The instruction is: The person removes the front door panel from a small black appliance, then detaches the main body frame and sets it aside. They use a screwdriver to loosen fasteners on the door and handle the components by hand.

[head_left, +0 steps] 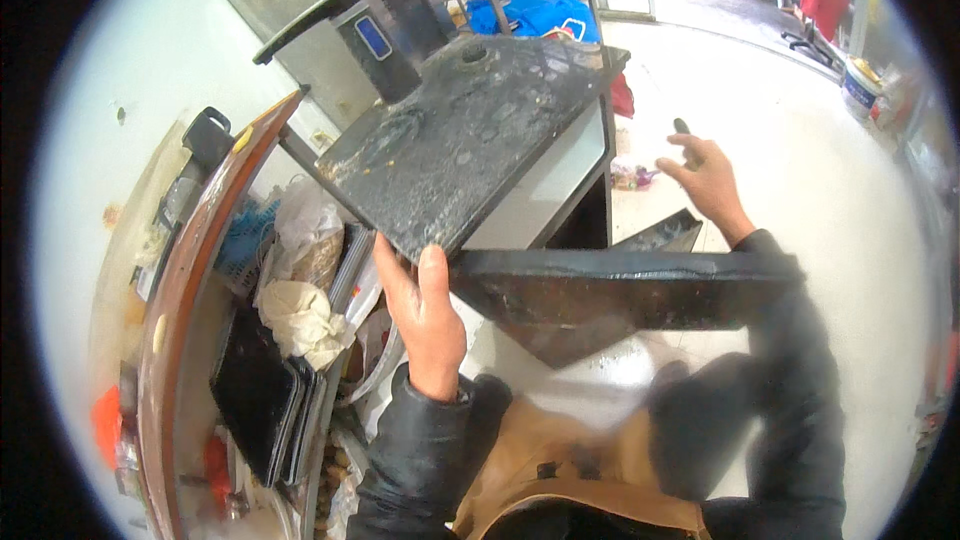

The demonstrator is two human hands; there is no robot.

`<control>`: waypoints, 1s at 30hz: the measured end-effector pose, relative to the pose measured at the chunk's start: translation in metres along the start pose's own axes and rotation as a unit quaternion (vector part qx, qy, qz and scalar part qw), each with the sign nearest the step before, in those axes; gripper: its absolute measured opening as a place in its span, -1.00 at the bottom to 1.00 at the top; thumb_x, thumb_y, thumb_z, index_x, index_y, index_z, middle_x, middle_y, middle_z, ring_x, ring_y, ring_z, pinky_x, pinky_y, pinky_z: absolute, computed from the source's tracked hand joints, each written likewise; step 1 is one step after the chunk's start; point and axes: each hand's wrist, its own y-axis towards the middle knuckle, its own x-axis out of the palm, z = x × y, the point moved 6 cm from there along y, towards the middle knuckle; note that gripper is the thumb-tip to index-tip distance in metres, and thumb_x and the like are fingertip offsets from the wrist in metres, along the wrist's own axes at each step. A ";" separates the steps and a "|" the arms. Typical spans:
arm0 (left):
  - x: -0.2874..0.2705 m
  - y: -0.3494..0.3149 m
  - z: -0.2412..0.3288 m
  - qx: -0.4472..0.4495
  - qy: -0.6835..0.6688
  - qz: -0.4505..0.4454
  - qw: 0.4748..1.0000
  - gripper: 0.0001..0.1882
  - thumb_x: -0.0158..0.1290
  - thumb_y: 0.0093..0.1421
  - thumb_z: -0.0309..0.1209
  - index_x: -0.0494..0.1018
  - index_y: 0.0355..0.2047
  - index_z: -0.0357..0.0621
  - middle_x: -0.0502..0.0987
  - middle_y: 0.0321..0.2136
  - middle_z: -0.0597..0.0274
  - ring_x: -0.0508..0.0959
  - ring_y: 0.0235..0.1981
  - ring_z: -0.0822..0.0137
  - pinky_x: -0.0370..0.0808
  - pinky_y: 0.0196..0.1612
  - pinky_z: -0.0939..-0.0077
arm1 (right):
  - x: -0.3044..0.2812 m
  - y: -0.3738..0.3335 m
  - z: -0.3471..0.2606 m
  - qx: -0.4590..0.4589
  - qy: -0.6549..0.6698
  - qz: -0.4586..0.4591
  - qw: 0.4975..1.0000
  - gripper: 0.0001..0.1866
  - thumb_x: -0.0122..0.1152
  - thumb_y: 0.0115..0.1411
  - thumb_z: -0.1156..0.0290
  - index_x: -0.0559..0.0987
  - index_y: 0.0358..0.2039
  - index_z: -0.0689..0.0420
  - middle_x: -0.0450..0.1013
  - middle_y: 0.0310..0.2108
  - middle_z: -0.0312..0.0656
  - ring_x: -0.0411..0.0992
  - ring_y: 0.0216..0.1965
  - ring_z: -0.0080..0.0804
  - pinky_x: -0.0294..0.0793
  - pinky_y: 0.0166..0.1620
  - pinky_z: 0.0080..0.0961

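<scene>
A black metal cabinet point(470, 150) with a stained, scuffed flat top stands in front of me. My left hand point(428, 325) is at its near corner, thumb on one side and fingers on the other, gripping it. From beside that corner a long dark panel point(610, 285) stretches right to my right sleeve; I cannot tell how it joins the cabinet. Past the panel, my right hand point(708, 183) is raised over the floor with thumb and fingers apart. A small dark thing point(682, 126) shows at its fingertips; whether they touch it I cannot tell.
On the left, a brown-edged shelf or board point(185, 310) leans beside plastic bags, a cream cloth point(306, 323) and black trays point(265, 400). Blue fabric point(530, 12) lies behind the cabinet. A white bucket point(861, 87) stands on the pale floor point(780, 140).
</scene>
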 end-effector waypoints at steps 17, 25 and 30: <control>0.005 0.008 -0.009 0.009 -0.052 0.021 0.998 -0.27 -0.14 0.40 -0.18 0.08 0.41 -0.48 0.29 0.30 -0.13 0.30 0.30 0.14 0.13 0.40 0.31 | 0.081 0.041 -0.024 -0.012 0.020 -0.047 0.999 -0.62 0.46 0.13 0.15 0.68 -0.26 0.25 0.50 -0.35 0.10 0.49 -0.25 0.07 0.45 -0.14 -0.10; -0.012 0.065 -0.068 -0.037 -0.137 -0.046 0.989 -0.32 -0.22 0.44 -0.02 0.22 0.36 -0.29 0.41 0.20 0.11 0.36 0.21 0.23 0.22 0.31 0.35 | 0.037 0.008 -0.025 0.020 -0.063 -0.012 0.998 -0.63 0.46 0.16 0.14 0.62 -0.37 0.24 0.42 -0.44 -0.02 0.40 -0.35 -0.02 0.38 -0.27 -0.11; -0.018 0.072 -0.086 -0.094 -0.157 -0.072 0.980 -0.34 -0.21 0.51 0.01 0.23 0.38 -0.27 0.41 0.20 0.18 0.39 0.19 0.29 0.28 0.27 0.38 | 0.017 -0.018 -0.035 0.072 -0.085 -0.047 0.993 -0.63 0.44 0.17 0.17 0.69 -0.13 0.16 0.49 -0.24 0.02 0.53 -0.27 0.01 0.53 -0.19 -0.12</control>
